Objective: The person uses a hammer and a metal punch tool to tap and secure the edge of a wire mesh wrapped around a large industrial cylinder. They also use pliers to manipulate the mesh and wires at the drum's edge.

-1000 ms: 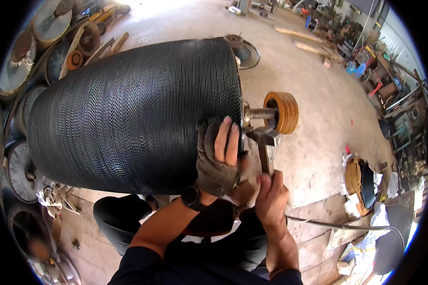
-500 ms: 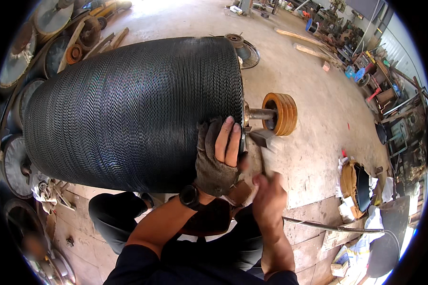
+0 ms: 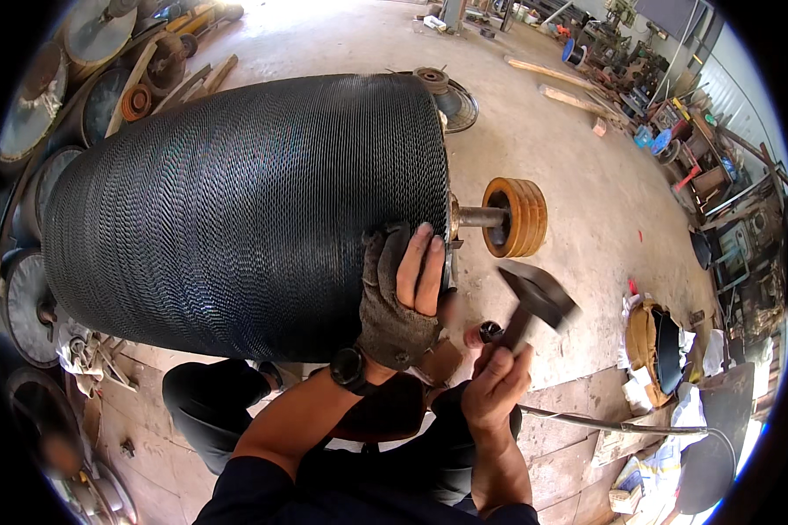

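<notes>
A large black roller [image 3: 228, 219] with a finely toothed, ridged surface lies across in front of me. At its right end, my left hand [image 3: 403, 302] rests on the curved surface in a worn grey glove. Two bare fingers come out of the glove, stretched out along the ridges; the thumb is blurred by the roller's edge. My right hand [image 3: 496, 389] is closed round the handle of a hammer [image 3: 541, 297], whose dark head is blurred. The hammer is apart from the roller, to the right of its end.
An orange grooved pulley [image 3: 521, 217] sits on the shaft [image 3: 480, 216] at the roller's right end. Below it stands a small dark-topped red container [image 3: 483, 334]. More rollers [image 3: 35, 302] line the left side. A cardboard box [image 3: 643, 350] and a hose [image 3: 604, 423] lie to the right.
The hammer has swung away from the roller's end to the right, and my right hand has dropped slightly with it. My left hand has kept its place.
</notes>
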### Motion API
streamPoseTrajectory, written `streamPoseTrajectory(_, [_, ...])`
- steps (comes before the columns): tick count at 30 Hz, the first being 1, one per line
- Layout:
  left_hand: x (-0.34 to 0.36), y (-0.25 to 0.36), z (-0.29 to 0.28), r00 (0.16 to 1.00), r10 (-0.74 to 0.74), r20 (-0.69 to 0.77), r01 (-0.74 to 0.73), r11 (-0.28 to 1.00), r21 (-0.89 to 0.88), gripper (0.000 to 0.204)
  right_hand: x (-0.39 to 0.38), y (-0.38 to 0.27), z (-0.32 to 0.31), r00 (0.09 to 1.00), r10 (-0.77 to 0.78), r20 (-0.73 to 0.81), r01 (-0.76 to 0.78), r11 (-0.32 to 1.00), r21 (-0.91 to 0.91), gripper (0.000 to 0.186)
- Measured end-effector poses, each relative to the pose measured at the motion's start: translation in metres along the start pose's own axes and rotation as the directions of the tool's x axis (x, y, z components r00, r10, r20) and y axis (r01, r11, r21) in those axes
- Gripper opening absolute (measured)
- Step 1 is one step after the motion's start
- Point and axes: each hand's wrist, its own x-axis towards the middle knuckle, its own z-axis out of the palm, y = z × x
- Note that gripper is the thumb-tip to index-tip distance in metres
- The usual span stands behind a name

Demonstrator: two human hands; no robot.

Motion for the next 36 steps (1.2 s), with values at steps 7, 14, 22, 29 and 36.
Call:
streamPoseTrajectory(7, [-0.002, 0.001, 0.000, 1.000, -0.021, 0.007, 0.021, 1.000, -0.014, 0.062, 0.006, 0.006, 0.006, 0.990, 0.057, 0.125, -0.039, 0.989, -0.146, 0.029])
streamPoseTrajectory(14, [-0.003, -0.001, 0.004, 1.000, 0.004, 0.001, -0.004, 1.000, 0.020, 0.058, 0.008, 0.018, 0.015, 0.983, 0.066, 0.169, -0.013, 0.955, -0.295, 0.036])
streamPoseTrajectory(22, [-0.001, 0.001, 0.005, 1.000, -0.009, -0.016, 0.009, 1.000, 0.009, 0.057, 0.011, 0.020, 0.008, 0.938, -0.268, 0.221, 0.341, 0.835, -0.432, 0.034])
streamPoseTrajectory(29, [0.003, 0.003, -0.001, 1.000, -0.023, 0.012, 0.023, 0.999, -0.024, 0.065, 0.001, 0.018, 0.010, 0.991, -0.133, 0.027, 0.135, 0.980, -0.147, 0.033])
streamPoseTrajectory(36, [0.002, 0.000, 0.003, 1.000, 0.001, 0.007, -0.002, 1.000, 0.022, 0.069, 0.009, -0.010, 0.010, 0.991, 0.089, 0.102, -0.089, 0.996, -0.013, 0.028])
